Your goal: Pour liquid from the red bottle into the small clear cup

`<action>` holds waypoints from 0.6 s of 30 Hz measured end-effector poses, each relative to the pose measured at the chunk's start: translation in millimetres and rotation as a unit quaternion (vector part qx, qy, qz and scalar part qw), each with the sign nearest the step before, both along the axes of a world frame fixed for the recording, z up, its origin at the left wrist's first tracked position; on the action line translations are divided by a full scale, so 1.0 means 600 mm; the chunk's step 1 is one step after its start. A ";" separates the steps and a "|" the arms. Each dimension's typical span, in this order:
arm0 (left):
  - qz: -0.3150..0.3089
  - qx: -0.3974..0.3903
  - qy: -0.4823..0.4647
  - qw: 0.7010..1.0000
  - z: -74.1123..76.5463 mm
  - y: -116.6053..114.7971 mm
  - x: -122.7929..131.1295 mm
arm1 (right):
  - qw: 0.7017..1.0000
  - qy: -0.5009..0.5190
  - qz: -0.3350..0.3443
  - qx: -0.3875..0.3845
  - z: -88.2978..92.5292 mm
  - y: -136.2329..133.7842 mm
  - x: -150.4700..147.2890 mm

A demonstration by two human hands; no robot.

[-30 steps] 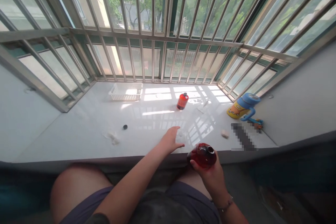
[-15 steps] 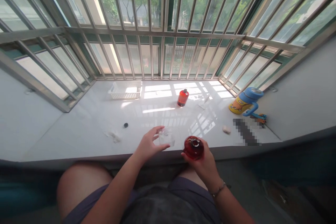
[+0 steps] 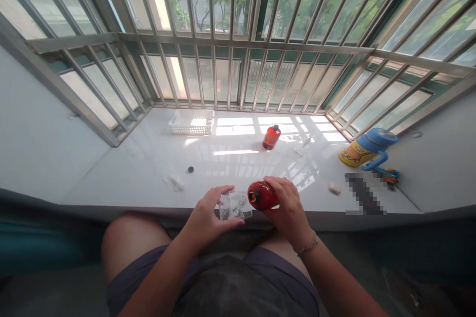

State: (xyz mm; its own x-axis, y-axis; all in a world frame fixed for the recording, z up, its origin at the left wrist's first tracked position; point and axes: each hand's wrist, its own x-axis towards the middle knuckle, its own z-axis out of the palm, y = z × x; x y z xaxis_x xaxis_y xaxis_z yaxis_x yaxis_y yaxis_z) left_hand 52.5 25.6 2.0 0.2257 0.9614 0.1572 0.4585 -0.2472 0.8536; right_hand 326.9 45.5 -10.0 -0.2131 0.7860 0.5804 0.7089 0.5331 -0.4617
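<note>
My left hand [image 3: 210, 213] grips a small clear plastic container [image 3: 233, 205] between thumb and fingers, at the front edge of the sill. Its inside looks divided or moulded, but the details are unclear. In my right hand [image 3: 288, 205] is an uncapped red bottle [image 3: 263, 195], tilted with its open mouth toward the left, right beside the container. No liquid can be seen leaving the mouth. A black cap [image 3: 191, 169] lies on the sill to the left. Farther back stands a second red bottle [image 3: 271, 137] with a dark cap.
A white perforated basket [image 3: 192, 124] sits near the window bars. On the right are a blue and yellow flask [image 3: 368, 147], a small beige lump [image 3: 334, 188] and a blurred-out dark object [image 3: 364, 194]. Crumpled clear plastic [image 3: 174, 183] lies on the white sill [image 3: 130, 178].
The red bottle in my right hand has gone from nearly upright to tilted left, closer to the container. The container has tipped toward me. The whole view has shifted slightly.
</note>
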 end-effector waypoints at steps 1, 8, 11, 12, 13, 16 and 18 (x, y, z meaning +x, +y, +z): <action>0.001 0.006 0.001 1.000 0.000 0.000 0.000 | 1.000 -0.014 0.005 0.005 0.002 0.002 0.000; 0.002 0.016 0.007 1.000 0.003 -0.002 -0.001 | 0.997 -0.072 0.018 0.027 0.009 0.011 0.006; 0.004 0.012 0.004 1.000 0.003 -0.003 -0.001 | 0.994 -0.099 0.012 0.048 0.015 0.013 0.007; 0.002 0.012 0.001 1.000 0.003 -0.003 -0.001 | 0.993 -0.107 0.011 0.055 0.018 0.013 0.007; 0.001 0.011 -0.001 1.000 0.003 -0.004 -0.001 | 0.992 -0.114 0.012 0.061 0.020 0.013 0.007; 0.001 0.002 -0.003 1.000 0.003 -0.005 -0.001 | 0.990 -0.126 0.013 0.067 0.026 0.012 0.007; 0.004 -0.005 -0.004 1.000 0.003 -0.005 -0.001 | 0.989 -0.132 0.013 0.066 0.029 0.012 0.008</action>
